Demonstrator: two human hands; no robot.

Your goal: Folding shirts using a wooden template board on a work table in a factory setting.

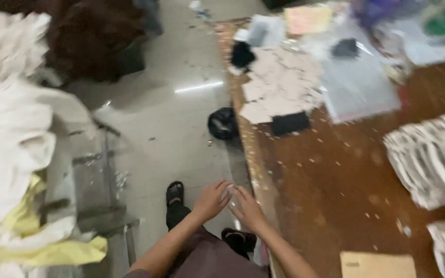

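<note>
My left hand [211,200] and right hand [247,208] meet fingertip to fingertip just off the brown table's [336,185] near edge, pinching something small and pale; too blurred to name.

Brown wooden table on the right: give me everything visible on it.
The brown wooden table fills the right side, its worn left edge running diagonally down the frame. The top looks dark, glossy and speckled with small pale scraps. Pale cut pieces, two black patches, clear plastic sheets, striped fabric and a cardboard piece lie on it. The left hand and right hand meet just beside its near edge; contact is unclear.
</note>
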